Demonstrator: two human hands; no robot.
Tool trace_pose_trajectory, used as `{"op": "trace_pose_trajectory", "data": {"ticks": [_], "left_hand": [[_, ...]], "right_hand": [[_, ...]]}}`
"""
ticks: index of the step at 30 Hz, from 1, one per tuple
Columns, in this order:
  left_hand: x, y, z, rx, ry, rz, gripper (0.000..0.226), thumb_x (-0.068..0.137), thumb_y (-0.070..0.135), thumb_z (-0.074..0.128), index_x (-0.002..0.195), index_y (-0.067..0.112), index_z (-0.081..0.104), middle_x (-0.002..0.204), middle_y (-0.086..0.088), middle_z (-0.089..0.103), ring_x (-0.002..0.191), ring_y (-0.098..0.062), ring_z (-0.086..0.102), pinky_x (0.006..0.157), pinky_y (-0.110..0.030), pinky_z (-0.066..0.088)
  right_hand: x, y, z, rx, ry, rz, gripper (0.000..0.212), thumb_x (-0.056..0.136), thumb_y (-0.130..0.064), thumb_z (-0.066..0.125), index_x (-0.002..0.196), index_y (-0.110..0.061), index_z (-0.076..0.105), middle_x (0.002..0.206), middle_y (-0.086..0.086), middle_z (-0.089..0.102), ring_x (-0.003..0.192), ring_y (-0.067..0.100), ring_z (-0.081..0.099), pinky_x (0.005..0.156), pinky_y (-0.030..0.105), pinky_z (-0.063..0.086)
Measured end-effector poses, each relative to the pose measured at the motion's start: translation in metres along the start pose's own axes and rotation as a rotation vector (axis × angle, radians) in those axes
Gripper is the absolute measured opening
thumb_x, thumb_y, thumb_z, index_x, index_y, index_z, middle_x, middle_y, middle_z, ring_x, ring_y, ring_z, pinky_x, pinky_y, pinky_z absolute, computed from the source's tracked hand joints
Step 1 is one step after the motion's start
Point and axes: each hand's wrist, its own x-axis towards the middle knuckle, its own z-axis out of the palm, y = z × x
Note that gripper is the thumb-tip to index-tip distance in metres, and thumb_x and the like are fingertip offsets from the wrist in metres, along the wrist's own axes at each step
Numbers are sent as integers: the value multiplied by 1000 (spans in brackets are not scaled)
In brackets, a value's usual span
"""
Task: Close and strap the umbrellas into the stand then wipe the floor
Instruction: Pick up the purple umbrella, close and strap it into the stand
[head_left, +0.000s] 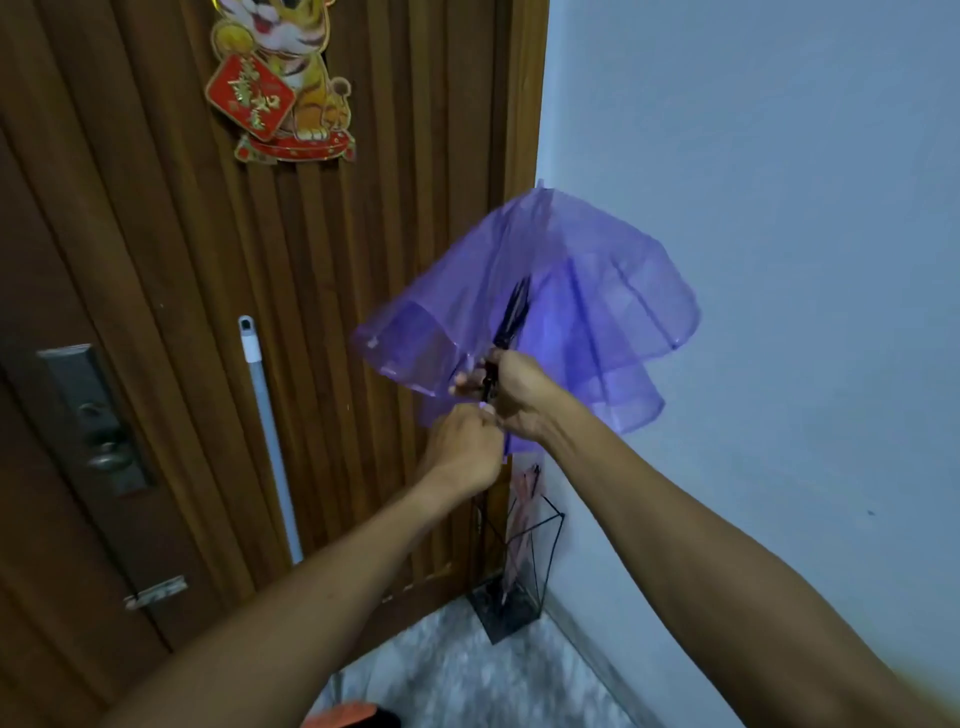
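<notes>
Setting: speckled grey floor (467, 675) in a corner between a slatted wooden door (156, 260) and a pale wall (779, 156).
Bottom edge: orange object (353, 714), cut off, unidentifiable.
Left hand (462, 447): fingers curled round the purple umbrella (597, 291) at its lower end, with the handle hidden.
Right hand (519, 395): fingers clamped on its black shaft.
Purple umbrella: half-folded, blurred, held above the stand (519, 571).
Stand: black wire, cornered; a pink umbrella (522, 499) inside, its top hidden.
Door: white pole (270, 441) leaning, metal lock (98, 421), tiger decoration (280, 78) with gold characters, unreadable.
</notes>
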Motion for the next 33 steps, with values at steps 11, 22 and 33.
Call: {"op": "trace_pose_trajectory", "data": {"ticks": [11, 22, 33], "left_hand": [[1, 2, 12, -157, -10, -69, 32, 103, 12, 37, 102, 0, 67, 126, -29, 62, 119, -43, 57, 94, -40, 46], [21, -8, 23, -420, -45, -160, 34, 105, 31, 37, 94, 15, 65, 92, -11, 71, 62, -24, 59, 51, -29, 47], [39, -17, 15, -346, 59, -198, 44, 104, 31, 40, 76, 6, 63, 69, -10, 58, 59, -26, 54, 53, -33, 51]], "right_hand": [[-7, 22, -14, -21, -39, -54, 39, 89, 4, 26, 80, 0, 63, 62, 11, 64, 66, 26, 63, 72, 35, 55], [-13, 20, -24, -192, 40, -3, 22, 92, -12, 36, 86, -18, 56, 91, 17, 76, 63, 22, 50, 64, 31, 44], [-72, -37, -63, -625, -73, -157, 20, 100, -16, 52, 110, -10, 69, 95, 13, 77, 68, 24, 69, 68, 32, 56]]}}
